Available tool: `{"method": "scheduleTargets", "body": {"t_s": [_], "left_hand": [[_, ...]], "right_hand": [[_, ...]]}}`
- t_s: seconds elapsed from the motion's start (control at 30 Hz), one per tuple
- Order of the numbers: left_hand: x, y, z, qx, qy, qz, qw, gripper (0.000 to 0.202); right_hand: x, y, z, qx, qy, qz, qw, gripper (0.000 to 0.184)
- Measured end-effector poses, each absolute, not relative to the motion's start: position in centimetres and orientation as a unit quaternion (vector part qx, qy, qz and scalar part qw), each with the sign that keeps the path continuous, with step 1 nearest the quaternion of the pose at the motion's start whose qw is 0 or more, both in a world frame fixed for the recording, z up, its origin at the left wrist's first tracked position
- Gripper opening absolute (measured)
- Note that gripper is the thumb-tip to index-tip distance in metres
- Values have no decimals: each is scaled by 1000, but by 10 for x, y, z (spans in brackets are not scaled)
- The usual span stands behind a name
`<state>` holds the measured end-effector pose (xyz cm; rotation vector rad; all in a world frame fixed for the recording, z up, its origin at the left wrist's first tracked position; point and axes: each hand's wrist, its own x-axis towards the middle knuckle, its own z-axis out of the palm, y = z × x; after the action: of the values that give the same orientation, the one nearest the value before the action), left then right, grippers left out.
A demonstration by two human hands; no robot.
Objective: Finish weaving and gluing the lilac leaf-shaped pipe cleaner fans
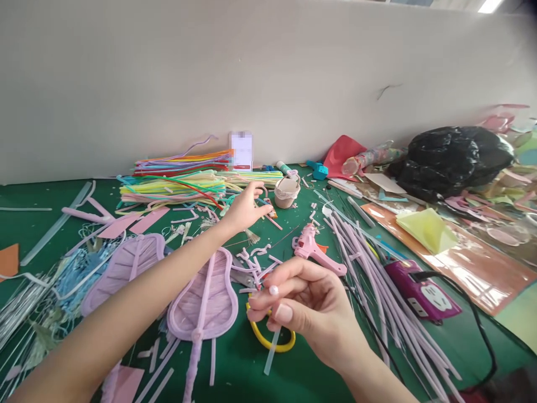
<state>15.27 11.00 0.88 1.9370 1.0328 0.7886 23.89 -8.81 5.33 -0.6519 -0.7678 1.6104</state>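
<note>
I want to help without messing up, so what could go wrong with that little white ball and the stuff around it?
The little white ball at the fingertips of the right hand might slip and get lost among the purple scraps.

The pink glue gun lies close to that hand; it could burn if hot, though I can't tell.

The looped black cord might get snagged by an arm.
</note>
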Motion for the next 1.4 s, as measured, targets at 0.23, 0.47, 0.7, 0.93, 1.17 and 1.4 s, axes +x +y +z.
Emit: {"method": "scheduleTargets", "body": {"t_s": [0.23, 0.47, 0.7, 0.93, 1.17, 1.4], "left_hand": [[80, 52, 45, 748, 391, 362, 397, 23], [29, 8, 50, 811, 437, 302, 247, 24], [1, 36, -8, 808, 534, 126, 214, 55], [8, 38, -6, 771, 554, 139, 283, 49], [11, 7, 30, 596, 477, 274, 585, 42], [17, -19, 46, 623, 491, 321, 517, 40]], "right_hand": [[225, -87, 52, -258, -349, 700, 567, 7], [219, -62, 43, -376, -410, 649, 519, 15], [207, -8, 21, -567, -631, 364, 384, 6], [189, 4, 3, -583, -666, 301, 357, 15], [191, -19, 16, -471, -668, 242, 523, 9], [195, -25, 20, -463, -655, 275, 530, 10]]}}
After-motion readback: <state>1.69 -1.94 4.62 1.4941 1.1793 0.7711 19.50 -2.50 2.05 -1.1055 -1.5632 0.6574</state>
